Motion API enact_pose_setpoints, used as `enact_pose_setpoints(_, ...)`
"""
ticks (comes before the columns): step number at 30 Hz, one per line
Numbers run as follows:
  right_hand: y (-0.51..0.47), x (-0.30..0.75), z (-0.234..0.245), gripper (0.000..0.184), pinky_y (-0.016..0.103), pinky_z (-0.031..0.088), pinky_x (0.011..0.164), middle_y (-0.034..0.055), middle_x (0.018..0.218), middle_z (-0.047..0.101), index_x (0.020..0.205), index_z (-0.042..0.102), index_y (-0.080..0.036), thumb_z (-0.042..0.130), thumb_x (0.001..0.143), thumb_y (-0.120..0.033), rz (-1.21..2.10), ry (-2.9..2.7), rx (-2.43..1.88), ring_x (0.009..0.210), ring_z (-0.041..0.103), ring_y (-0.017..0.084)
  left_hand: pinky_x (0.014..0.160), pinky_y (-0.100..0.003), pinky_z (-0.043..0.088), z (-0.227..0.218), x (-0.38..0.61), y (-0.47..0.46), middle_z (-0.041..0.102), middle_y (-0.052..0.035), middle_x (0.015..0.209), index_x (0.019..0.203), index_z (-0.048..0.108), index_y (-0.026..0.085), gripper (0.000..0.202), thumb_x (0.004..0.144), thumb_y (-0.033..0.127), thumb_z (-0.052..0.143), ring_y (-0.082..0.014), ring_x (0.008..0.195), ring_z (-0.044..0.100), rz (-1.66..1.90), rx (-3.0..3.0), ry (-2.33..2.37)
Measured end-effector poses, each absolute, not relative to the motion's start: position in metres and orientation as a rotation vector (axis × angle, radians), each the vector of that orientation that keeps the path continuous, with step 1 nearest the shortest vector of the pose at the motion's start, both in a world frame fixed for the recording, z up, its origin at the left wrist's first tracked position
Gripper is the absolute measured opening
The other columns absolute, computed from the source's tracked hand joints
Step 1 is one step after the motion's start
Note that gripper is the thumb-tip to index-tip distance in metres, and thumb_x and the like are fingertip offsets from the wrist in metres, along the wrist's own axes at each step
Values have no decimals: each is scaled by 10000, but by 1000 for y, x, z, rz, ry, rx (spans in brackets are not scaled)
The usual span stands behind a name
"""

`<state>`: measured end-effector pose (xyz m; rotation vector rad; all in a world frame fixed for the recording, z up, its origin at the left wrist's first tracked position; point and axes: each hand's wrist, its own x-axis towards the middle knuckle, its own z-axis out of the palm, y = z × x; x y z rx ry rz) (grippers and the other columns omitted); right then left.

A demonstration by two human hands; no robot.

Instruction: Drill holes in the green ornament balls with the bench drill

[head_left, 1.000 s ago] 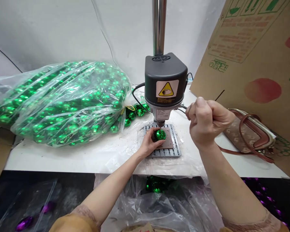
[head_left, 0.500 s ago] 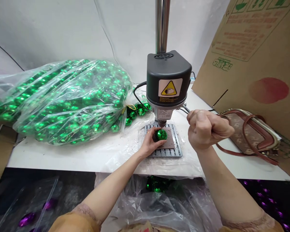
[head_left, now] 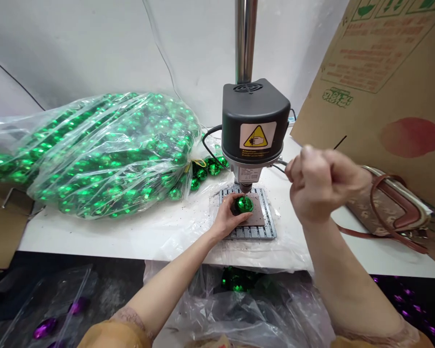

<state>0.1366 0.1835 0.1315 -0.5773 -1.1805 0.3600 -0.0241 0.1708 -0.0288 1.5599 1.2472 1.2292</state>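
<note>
While the left hand [head_left: 227,212] is grasping the green faceted ball [head_left: 245,205] from its left side, the ball is sitting on a brown pad [head_left: 258,213] on the slotted base plate [head_left: 253,234], directly under the drill chuck [head_left: 245,188]. Bit-to-ball contact: too small to tell. Right hand [head_left: 321,186] is making a clenched fist, standing right of the black drill head [head_left: 253,111]. A metal rod [head_left: 283,163] is running from the machine toward that fist; can't tell whether the fingers are wrapping it. Dark specks are littering the tabletop [head_left: 94,239] around the plate. On the left, a clear plastic bag [head_left: 123,154] is holding many green balls; a few loose ones [head_left: 213,169] are lying just beside its tied end. On the right, a brown handbag [head_left: 369,208] is resting near a big cardboard box [head_left: 369,96].
</note>
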Motion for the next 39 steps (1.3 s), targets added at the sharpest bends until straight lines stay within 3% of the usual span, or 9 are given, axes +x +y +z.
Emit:
enact_pose_setpoints(6, 193, 135, 177, 427, 267, 230, 376, -67, 403, 372, 457, 420, -183, 629, 829, -198, 549, -1212, -589, 370, 328, 40, 816, -368, 503, -24, -20, 102, 643, -80, 1035, 1099, 547, 215, 485, 743, 449, 778, -235, 953, 622, 1292, 1858, 1522)
enact_pose_setpoints(10, 194, 136, 174, 426, 265, 227, 376, -69, 408, 367, 465, 407, -183, 621, 833, -192, 553, -1193, -563, 370, 344, 38, 691, -356, 474, -44, -27, 36, 676, -98, 926, 1117, 571, 200, 558, 748, 586, 733, -228, 805, 609, 966, 2646, 1068)
enact_pose_setpoints(13, 194, 135, 171, 424, 268, 222, 370, -71, 395, 365, 465, 409, -184, 627, 829, -192, 547, -1176, -546, 359, 337, 42, 747, -398, 494, -54, -40, 24, 692, -138, 1016, 1173, 582, 193, 610, 762, 630, 691, -278, 914, 625, 891, 2878, 930)
enact_pose_setpoints(18, 193, 135, 172, 428, 271, 246, 380, -69, 390, 380, 459, 421, -185, 639, 826, -208, 525, -1173, -578, 362, 352, 51, 907, -422, 488, -23, -84, 109, 677, -96, 1004, 1107, 609, 228, 203, 928, 260, 519, -250, 1011, 622, 1143, 2522, 1429)
enact_pose_setpoints(23, 191, 135, 172, 442, 254, 256, 391, -67, 387, 383, 454, 404, -180, 622, 837, -214, 508, -1167, -610, 362, 338, 39, 957, -459, 418, 20, -118, 234, 612, -164, 1096, 1075, 630, 183, 264, 835, 91, 567, -328, 1124, 512, 612, 2186, 2156)
enact_pose_setpoints(28, 191, 134, 172, 444, 261, 262, 395, -65, 387, 383, 451, 408, -177, 625, 835, -221, 503, -1157, -615, 359, 334, 40, 956, -483, 387, 24, -122, 279, 591, -186, 1043, 975, 659, 144, 287, 712, 38, 699, -368, 1119, 501, 561, 2087, 2221)
enact_pose_setpoints(32, 192, 134, 171, 438, 264, 254, 412, -65, 397, 386, 460, 410, -175, 620, 842, -213, 496, -1177, -588, 379, 340, 38, 927, -452, 440, 25, -120, 261, 566, -130, 1065, 1059, 651, 192, 317, 751, 142, 709, -312, 1032, 569, 759, 2000, 2124)
enact_pose_setpoints(36, 193, 134, 171, 435, 271, 227, 397, -68, 400, 358, 470, 394, -180, 609, 848, -192, 516, -1185, -540, 379, 338, 42, 852, -405, 527, 25, -105, 222, 597, -33, 928, 1084, 580, 211, 359, 795, 383, 703, -200, 878, 626, 1345, 1345, 1470)
enact_pose_setpoints(39, 193, 134, 171, 440, 273, 220, 391, -68, 402, 353, 468, 391, -183, 617, 846, -194, 515, -1176, -532, 378, 338, 44, 785, -387, 554, 19, -86, 196, 653, -37, 950, 1129, 547, 206, 501, 783, 531, 705, -192, 862, 661, 1347, 963, 1158)
